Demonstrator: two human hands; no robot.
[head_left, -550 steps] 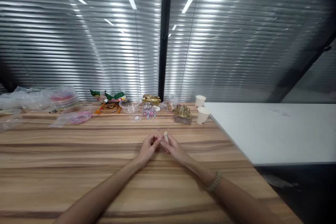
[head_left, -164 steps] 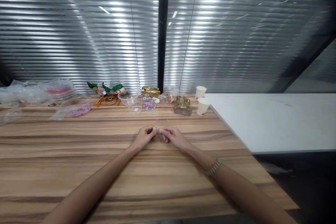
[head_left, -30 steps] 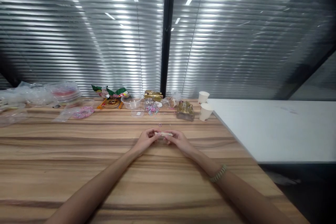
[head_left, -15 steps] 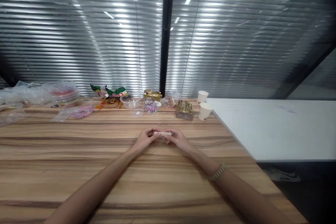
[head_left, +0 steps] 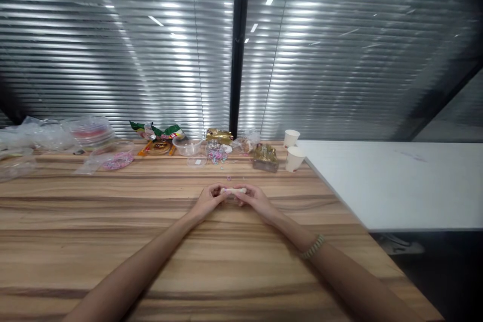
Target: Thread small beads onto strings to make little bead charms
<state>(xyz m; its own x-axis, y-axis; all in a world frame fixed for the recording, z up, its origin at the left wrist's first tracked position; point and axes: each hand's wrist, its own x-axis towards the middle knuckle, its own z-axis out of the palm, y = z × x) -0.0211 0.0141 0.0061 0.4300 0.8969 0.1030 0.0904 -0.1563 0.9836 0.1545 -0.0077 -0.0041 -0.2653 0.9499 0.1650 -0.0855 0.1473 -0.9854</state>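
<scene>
Between my two hands, just above the wooden table (head_left: 226, 261), is a small, pale, bar-like piece (head_left: 237, 190) with a hint of pink towards its left end. Its left end is pinched by the thumb and fingers of my left hand (head_left: 210, 200). My right hand (head_left: 258, 200) grips the right end the same way, and a beaded bracelet circles that wrist. Some fingertips are hidden behind the piece, and its exact kind is too small to make out. Just beyond my hands lies a tiny pinkish ring (head_left: 229, 178).
Along the back stand a clear bowl (head_left: 187, 147), a pile of small coloured rings (head_left: 216, 153), a brownish transparent box (head_left: 265, 159) and two paper cups (head_left: 295, 159). Snack packets (head_left: 160, 132) and stacked plastic lids (head_left: 89, 131) are further left. A white surface (head_left: 396, 186) adjoins on the right.
Both hands keep their hold on the pale piece and have hardly moved. The view has shifted very slightly. At the lower right, the pale shape on the dark floor looks different.
</scene>
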